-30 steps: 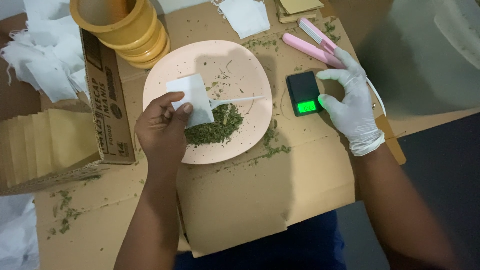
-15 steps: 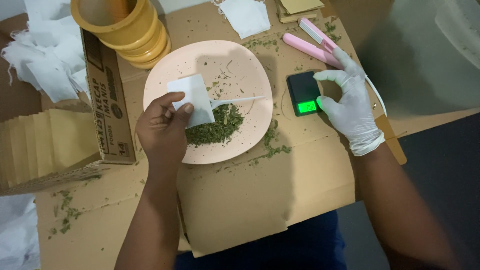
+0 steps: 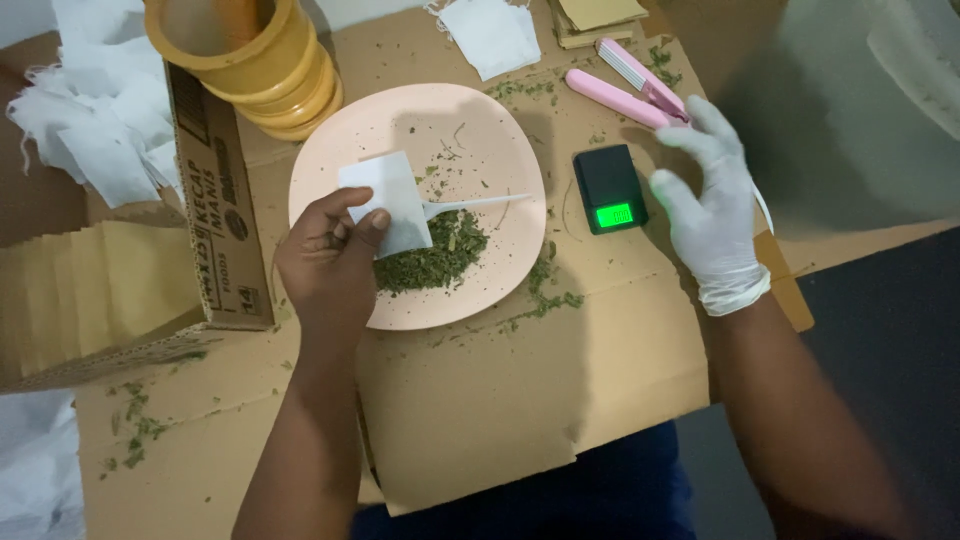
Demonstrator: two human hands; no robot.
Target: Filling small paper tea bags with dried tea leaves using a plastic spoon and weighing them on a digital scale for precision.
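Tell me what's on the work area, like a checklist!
Surface: flat brown cardboard, sprinkled with green bits.
Job's things: pink plate with dried green leaves and a white spoon; white paper pouch; small black scale, screen lit green.
Clutter: yellow tub, pink sealer tool, white paper heap, brown envelopes in a box.
Hands: left hand bare, pinching the pouch; right hand gloved, open beside the scale.
Cables: nothing seen.
Surroundings: dark floor.

A small white paper pouch (image 3: 392,203) is pinched between thumb and fingers of the bare left hand (image 3: 328,262), held flat and slightly tilted over the plate. A small black pocket scale (image 3: 609,188) with a lit green display lies just left of the gloved right hand (image 3: 712,212), which is spread beside it, not touching.
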